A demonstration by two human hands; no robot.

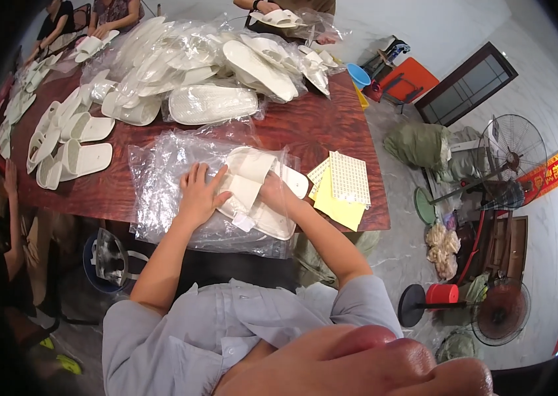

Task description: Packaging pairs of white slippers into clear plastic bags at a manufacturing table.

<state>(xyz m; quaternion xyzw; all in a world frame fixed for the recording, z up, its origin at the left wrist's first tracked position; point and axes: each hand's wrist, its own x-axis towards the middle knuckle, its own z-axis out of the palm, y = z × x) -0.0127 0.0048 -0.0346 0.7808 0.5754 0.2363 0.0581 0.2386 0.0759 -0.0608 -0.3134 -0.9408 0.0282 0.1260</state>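
Note:
A pair of cream slippers (247, 179) lies at the table's near edge, on or within a clear plastic bag (160, 181); I cannot tell how far the bag covers them. My left hand (200, 195) rests on the plastic with its fingers spread, the thumb touching the slipper on top. Against the right side of that slipper's strap, my right hand (275, 191) is curled around the slipper, its fingertips hidden. A small white tag (244, 222) shows near the slippers' lower end.
Bagged slippers (213, 103) are piled at the far side; loose ones (84, 157) stand left. Sticker sheets (350, 178) and yellow paper (335, 210) lie right on the red-brown table (292, 132). Other people work at the far and left sides. Fans (513, 158) stand right.

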